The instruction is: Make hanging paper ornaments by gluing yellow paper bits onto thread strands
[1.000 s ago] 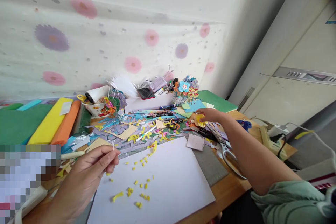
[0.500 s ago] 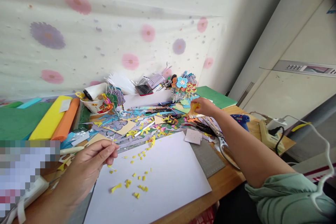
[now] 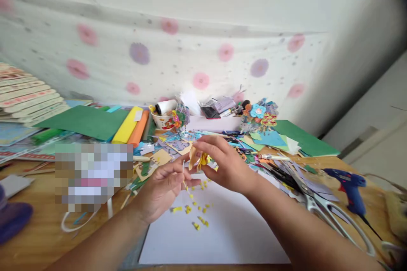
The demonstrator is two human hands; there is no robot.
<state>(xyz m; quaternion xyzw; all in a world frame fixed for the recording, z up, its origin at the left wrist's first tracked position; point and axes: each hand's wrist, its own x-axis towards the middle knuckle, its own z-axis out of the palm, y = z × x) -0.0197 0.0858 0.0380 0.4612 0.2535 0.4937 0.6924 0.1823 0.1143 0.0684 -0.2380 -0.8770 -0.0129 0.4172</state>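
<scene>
Head view: the left hand [image 3: 163,188] is curled nearly closed, thumb and fingertips pinching a thin white stick [image 3: 183,172] that stands roughly upright. Just right of it, the right hand [image 3: 224,165] is half closed, its fingers pinching a small yellow paper piece [image 3: 201,159] close beside the stick's top. Both hands hover over the far edge of a white sheet [image 3: 235,233] strewn with yellow scraps [image 3: 197,216]. Scissors [image 3: 321,203] and a blue glue gun [image 3: 348,182] lie to the right on the wooden table [image 3: 38,241].
</scene>
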